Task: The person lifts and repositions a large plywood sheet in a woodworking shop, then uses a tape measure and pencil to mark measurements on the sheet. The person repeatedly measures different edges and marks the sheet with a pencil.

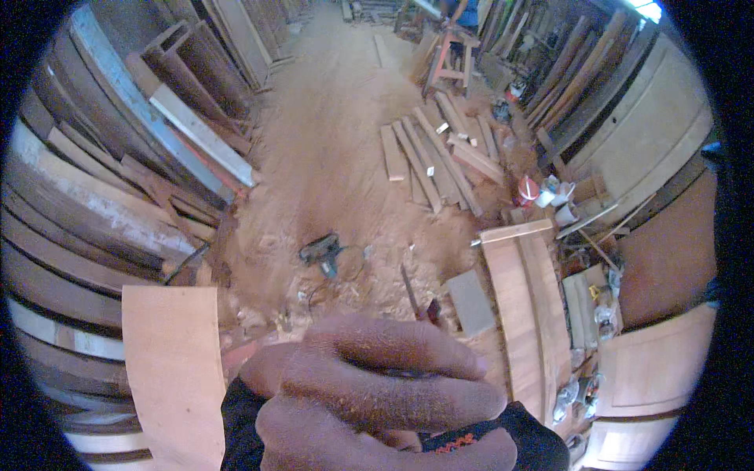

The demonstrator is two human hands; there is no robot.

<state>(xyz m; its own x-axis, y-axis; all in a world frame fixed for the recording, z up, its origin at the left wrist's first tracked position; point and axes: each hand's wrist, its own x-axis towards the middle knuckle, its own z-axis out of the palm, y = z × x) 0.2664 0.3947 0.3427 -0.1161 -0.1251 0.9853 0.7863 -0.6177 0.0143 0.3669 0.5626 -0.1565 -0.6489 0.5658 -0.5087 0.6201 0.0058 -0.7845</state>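
My left hand (369, 392) fills the bottom middle, very close to the lens and dusted with sawdust. It comes in from the lower left out of a black cuff (236, 424), fingers curled shut and pointing right. A thin dark sliver shows between the fingers; what it is I cannot tell. Under the fingertips lies black fabric with an orange mark (503, 443). It may cover my right hand, but no fingers show. Below the hand is a sawdust-covered workshop floor (322, 157).
Dark planks (94, 196) lean stacked along the left. A pale board (173, 369) stands at lower left. A curved wooden panel (522, 306) lies to the right, with loose boards (436, 153), a power tool (322, 253), a grey block (470, 302), small pots (550, 195) and a wooden stool (452, 59).
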